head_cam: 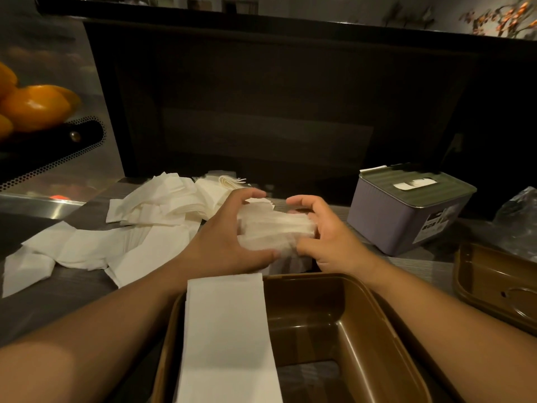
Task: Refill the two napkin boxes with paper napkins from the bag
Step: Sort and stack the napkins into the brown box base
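A stack of white napkins [276,228] is held just above the counter, behind the open brown napkin box [363,321]. My left hand [229,239] grips its left end and my right hand [322,234] grips its right end, fingers curled over the top. One pile of napkins [229,330] stands in the left side of the brown box; its right side is bare. A purple napkin box [406,216] with a green lid stands closed at the right, a napkin showing in its slot. Loose napkins [139,228] lie spread on the left. A clear plastic bag [520,216] sits far right.
The brown box's lid [494,283] lies upside down at the right, in front of the bag. A dark bowl of oranges [35,109] stands raised at the far left. A dark wall panel closes off the back of the counter [43,309].
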Demonstrator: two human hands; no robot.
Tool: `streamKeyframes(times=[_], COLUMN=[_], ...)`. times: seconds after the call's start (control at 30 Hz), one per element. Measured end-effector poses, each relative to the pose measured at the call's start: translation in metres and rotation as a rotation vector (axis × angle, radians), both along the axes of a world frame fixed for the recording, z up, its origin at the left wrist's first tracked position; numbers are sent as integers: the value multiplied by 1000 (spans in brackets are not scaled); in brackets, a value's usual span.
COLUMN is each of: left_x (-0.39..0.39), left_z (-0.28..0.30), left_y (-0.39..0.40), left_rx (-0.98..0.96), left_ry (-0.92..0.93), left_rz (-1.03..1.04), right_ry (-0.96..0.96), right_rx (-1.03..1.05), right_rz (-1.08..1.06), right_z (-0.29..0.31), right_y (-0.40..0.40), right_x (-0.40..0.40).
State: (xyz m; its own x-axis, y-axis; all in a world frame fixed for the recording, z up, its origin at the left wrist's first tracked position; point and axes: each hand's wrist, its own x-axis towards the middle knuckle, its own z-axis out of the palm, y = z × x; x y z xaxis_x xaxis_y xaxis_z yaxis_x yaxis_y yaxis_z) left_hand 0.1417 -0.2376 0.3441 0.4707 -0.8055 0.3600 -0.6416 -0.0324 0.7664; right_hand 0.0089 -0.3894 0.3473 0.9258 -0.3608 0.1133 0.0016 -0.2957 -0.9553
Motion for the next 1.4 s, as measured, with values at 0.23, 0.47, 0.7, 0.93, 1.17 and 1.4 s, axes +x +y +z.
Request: streamKeyframes(times=[0.23, 0.47, 0.7, 0.93, 1.17, 1.4], left_x=[-2, -1, -1, 3, 3, 14], left_z=[5, 5, 3, 18, 28, 26], left_y=[3, 4, 1, 3, 30, 33], left_rx=[13, -54, 36, -138, -11, -6], left_ry=[-67, -65, -114, 721, 995, 1099], left_rz=[-99, 5, -22, -75, -332, -86], right_ry=[31, 14, 57, -105, 109, -27], right_rx=[-23, -22, -31, -199, -740, -431], right_rz=[24, -72, -43, -157, 254, 18], right_z=[-1, -2, -3, 25, 83, 62], right_y=[-1, 0, -3, -10, 22, 6], right_x=[-2, 0, -2, -6, 26, 66])
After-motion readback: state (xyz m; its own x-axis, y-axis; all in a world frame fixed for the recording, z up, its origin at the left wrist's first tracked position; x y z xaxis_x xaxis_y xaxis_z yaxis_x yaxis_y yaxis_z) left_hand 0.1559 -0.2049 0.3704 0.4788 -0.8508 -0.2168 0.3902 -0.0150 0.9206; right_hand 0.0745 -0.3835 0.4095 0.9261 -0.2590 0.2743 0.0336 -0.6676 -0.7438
